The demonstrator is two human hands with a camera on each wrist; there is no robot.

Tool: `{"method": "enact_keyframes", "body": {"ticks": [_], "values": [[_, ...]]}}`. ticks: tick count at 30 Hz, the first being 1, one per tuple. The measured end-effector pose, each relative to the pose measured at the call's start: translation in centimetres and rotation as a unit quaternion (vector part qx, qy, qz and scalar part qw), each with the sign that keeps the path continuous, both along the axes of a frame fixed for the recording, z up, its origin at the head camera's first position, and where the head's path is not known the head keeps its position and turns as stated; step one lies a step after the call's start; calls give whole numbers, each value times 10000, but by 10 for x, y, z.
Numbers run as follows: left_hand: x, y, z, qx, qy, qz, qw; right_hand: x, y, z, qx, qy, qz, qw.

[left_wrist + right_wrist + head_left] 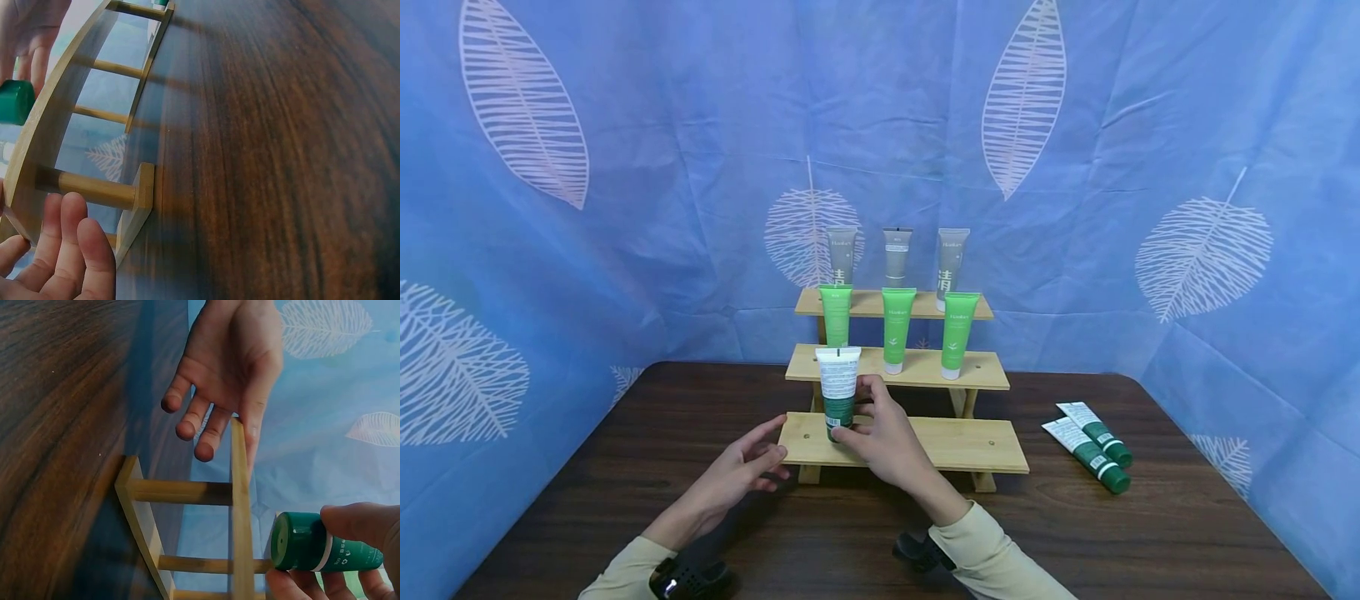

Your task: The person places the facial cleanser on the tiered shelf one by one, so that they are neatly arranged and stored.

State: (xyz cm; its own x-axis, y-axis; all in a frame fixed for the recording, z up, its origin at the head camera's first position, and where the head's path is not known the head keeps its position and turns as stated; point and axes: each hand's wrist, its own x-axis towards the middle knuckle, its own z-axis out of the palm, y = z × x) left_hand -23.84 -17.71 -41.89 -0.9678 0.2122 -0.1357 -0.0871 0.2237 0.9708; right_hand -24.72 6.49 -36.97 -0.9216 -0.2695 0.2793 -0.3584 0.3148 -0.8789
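My right hand (pixel 883 433) grips a white and dark green squeeze tube (pixel 838 383), cap down, over the left part of the lowest shelf (pixel 940 442) of a stepped wooden display stand. In the right wrist view the underside of its green cap (pixel 297 540) shows, slightly off the board. My left hand (pixel 737 467) touches the left end of that shelf with thumb and forefinger; its other fingers (pixel 74 231) extend loosely below the board. Three light green tubes (pixel 897 325) stand on the middle shelf, and three grey tubes (pixel 951 258) on the top one.
Two more white and dark green tubes (pixel 1090 450) lie side by side on the dark wooden table (pixel 1150 533), right of the stand. A blue cloth (pixel 700 208) with white leaf prints hangs behind and at both sides.
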Motion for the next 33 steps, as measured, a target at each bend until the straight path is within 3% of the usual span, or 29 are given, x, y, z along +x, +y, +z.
{"method": "enact_keyframes", "body": {"ticks": [10,33], "values": [[-1,-2,-1,66,69,-109,9999,-2,-9,-7,102,-70,-52,9999],[-2,-1,-3,-9,37,-11,10000,-6,-12,-14,164,-54,27,9998]]}}
